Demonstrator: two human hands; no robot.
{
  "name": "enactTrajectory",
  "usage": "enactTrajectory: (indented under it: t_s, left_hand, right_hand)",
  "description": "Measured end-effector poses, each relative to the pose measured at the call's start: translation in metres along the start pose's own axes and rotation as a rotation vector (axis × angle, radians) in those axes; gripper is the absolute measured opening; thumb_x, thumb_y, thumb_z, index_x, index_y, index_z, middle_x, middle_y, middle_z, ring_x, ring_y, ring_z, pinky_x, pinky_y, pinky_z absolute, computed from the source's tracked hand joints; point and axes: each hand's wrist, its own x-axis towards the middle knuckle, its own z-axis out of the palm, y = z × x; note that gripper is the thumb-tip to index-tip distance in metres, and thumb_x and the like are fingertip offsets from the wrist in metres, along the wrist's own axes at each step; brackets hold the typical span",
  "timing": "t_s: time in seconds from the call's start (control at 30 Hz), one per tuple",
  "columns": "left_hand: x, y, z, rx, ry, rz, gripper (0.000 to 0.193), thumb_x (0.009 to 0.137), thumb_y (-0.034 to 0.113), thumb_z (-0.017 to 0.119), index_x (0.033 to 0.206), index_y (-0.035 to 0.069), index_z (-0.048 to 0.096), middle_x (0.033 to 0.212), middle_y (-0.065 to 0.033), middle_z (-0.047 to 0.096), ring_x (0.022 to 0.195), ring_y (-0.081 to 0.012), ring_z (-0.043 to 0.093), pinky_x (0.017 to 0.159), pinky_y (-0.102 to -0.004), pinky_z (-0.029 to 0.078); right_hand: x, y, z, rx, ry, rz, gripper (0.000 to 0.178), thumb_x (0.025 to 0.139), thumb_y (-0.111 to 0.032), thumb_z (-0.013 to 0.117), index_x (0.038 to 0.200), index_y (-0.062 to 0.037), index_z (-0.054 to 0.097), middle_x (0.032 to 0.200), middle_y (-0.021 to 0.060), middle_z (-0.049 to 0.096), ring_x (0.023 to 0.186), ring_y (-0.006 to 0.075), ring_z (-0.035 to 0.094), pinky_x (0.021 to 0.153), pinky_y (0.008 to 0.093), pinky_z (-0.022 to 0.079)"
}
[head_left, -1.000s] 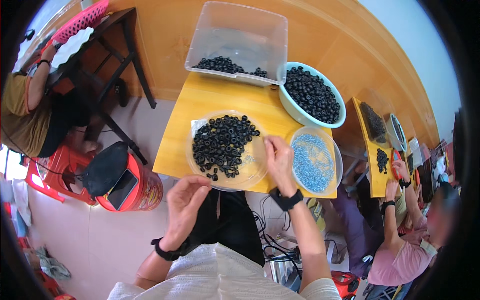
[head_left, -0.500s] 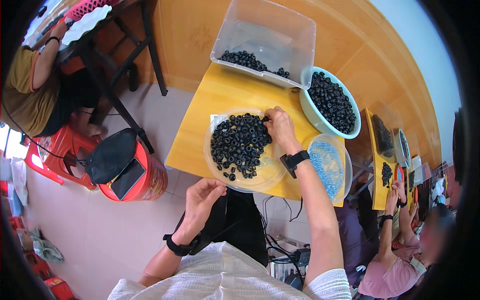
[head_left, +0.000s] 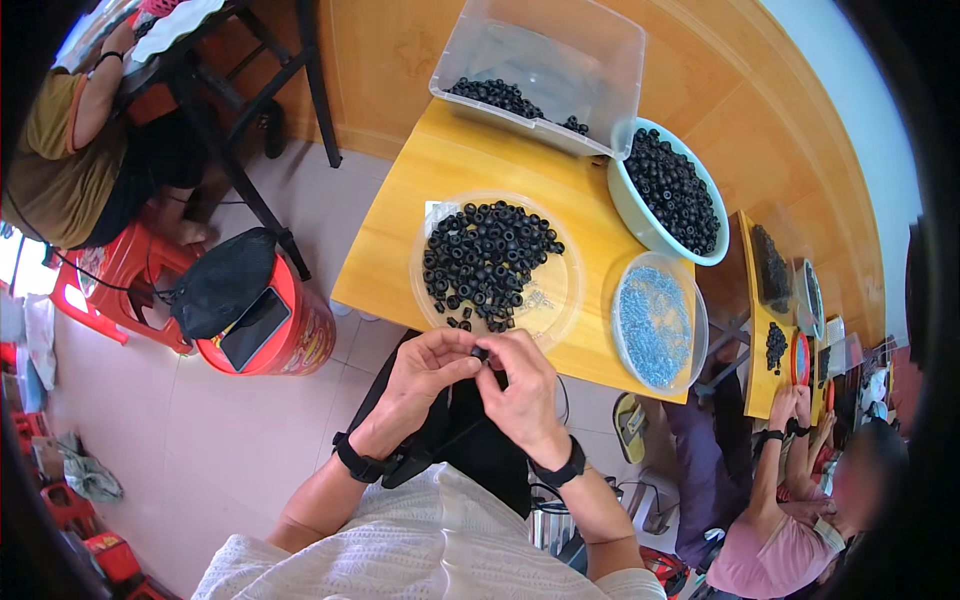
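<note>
My left hand point(head_left: 412, 388) and my right hand point(head_left: 524, 398) meet in front of the table's near edge. Between their fingertips is a small black ring-shaped piece point(head_left: 479, 354), partly covered by the fingers. Thumb and fingers of each hand are pinched on it. Just beyond lies a shallow clear round tray point(head_left: 562, 305) with a heap of similar black hollow pieces point(head_left: 490, 255). To its right, a clear round container point(head_left: 697, 358) holds many tiny light-blue pieces point(head_left: 652, 325), too small to make out singly.
A pale green basin point(head_left: 640, 232) full of black pieces and a clear plastic bin point(head_left: 540, 55) stand at the back of the yellow table point(head_left: 385, 265). Left, a red bucket point(head_left: 290, 345) bears a phone point(head_left: 255, 330) and black bag point(head_left: 228, 283). Other people work at both sides.
My right hand has come back from the heap in the tray toward my left hand. A black piece is now held between the fingertips of both.
</note>
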Motion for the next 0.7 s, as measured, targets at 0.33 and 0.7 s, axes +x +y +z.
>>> enactTrajectory:
  t_s: [0.33,0.7]
  left_hand:
    - [-0.009,-0.001,-0.004,-0.145,0.033,-0.119,0.018,0.085,0.002,0.056,0.103,0.001,0.058,0.092,-0.0067,0.062,0.082,-0.0158,0.063,0.077,-0.0276,0.052]
    - [-0.012,0.004,0.001,-0.223,-0.047,-0.107,0.019,0.086,0.000,0.054,0.104,0.002,0.058,0.094,-0.0071,0.062,0.085,-0.0191,0.064,0.079,-0.0293,0.053]
  right_hand:
    - [-0.007,0.003,-0.011,0.195,-0.079,0.044,0.026,0.074,0.001,0.064,0.099,0.0000,0.060,0.079,0.0107,0.054,0.061,0.0209,0.058,0.051,0.0311,0.047]
    - [0.033,0.053,-0.038,-0.608,-0.268,0.119,0.013,0.061,-0.008,0.069,0.070,-0.0012,0.062,0.078,0.0140,0.061,0.076,0.0313,0.059,0.067,0.0411,0.047]
